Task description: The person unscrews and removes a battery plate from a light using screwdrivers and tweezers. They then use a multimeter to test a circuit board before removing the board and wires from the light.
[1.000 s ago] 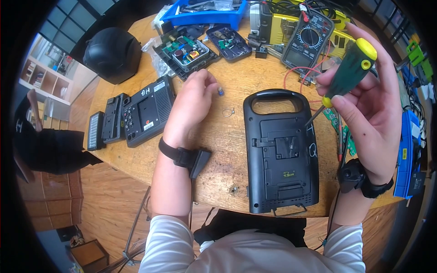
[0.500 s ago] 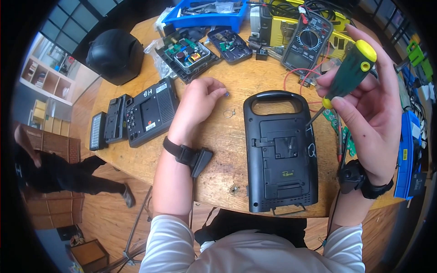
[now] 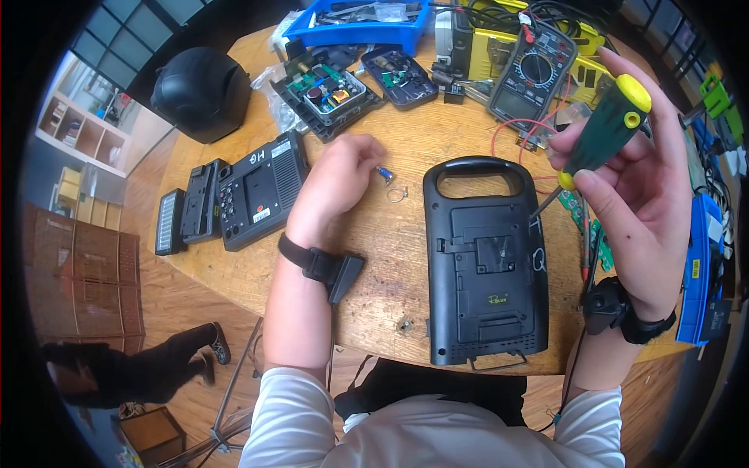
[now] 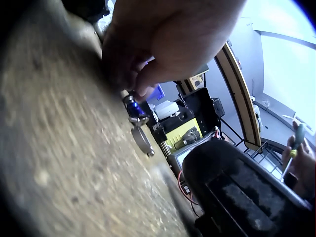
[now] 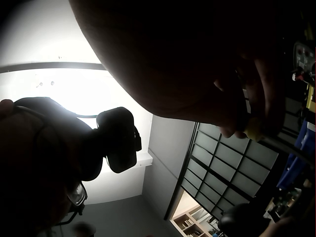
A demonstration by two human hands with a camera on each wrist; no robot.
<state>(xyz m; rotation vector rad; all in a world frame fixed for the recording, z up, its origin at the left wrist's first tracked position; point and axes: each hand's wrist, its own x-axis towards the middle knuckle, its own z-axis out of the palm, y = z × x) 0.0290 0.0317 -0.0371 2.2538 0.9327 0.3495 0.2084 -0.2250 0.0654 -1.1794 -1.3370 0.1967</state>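
My right hand (image 3: 636, 179) grips a green and yellow screwdriver (image 3: 608, 129), its shaft slanting down to the upper right of a black handled device (image 3: 488, 273). In the right wrist view the fingers pinch the screwdriver's yellow collar (image 5: 254, 130). On the left, my other hand (image 3: 341, 168) is low over the wood, fingers curled at a small blue metal piece (image 3: 385, 174). The left wrist view has thumb and finger at the end of that blue piece (image 4: 134, 107); a metal ring (image 4: 141, 139) lies beside it.
Black units (image 3: 261, 191) lie at the left, with an opened circuit-board housing (image 3: 331, 100) behind them. A blue bin (image 3: 355, 30) and a multimeter (image 3: 533, 74) with red leads stand at the back. A black case (image 3: 201, 95) sits back left.
The blue piece shows more below my left fingers, which have shifted slightly. The right hand keeps its grip on the screwdriver. A person at the left has walked farther down the view.
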